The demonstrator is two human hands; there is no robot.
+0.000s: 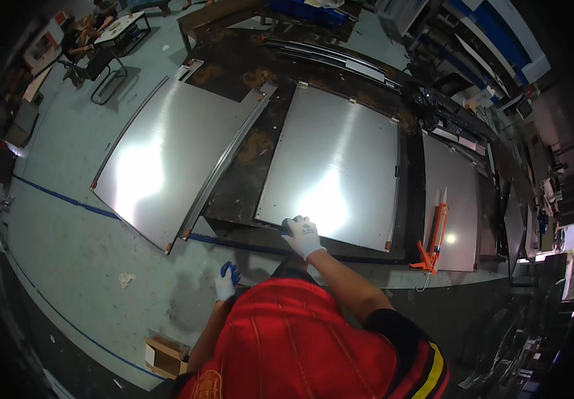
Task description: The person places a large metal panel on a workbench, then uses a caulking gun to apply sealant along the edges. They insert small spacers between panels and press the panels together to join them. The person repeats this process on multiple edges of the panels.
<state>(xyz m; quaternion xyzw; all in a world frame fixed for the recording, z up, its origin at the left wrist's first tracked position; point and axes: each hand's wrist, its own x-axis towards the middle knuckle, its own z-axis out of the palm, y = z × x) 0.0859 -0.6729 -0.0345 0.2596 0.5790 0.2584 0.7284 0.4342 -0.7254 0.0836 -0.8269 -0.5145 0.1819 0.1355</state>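
Note:
A brushed metal panel [330,156] lies on the dark worktable in front of me. My right hand [302,234], in a white glove with dark-coated fingers, is closed on its near edge, left of the middle. The fingertips are partly hidden. Low at my left side hangs my left hand [226,280], gloved in white with a blue coating. Its fingers are loosely bent and apart, and no object shows in it. Further left lies another metal panel [174,143] with a notched far corner. An orange caulking gun [435,236] rests on a third panel [456,193] at the right.
The dark worktable [240,199] shows between the panels. Long metal strips [333,61] lie along its far side. An open cardboard box [166,356] sits on the floor at the lower left. People [77,43] sit near a white table [119,28] at the far left.

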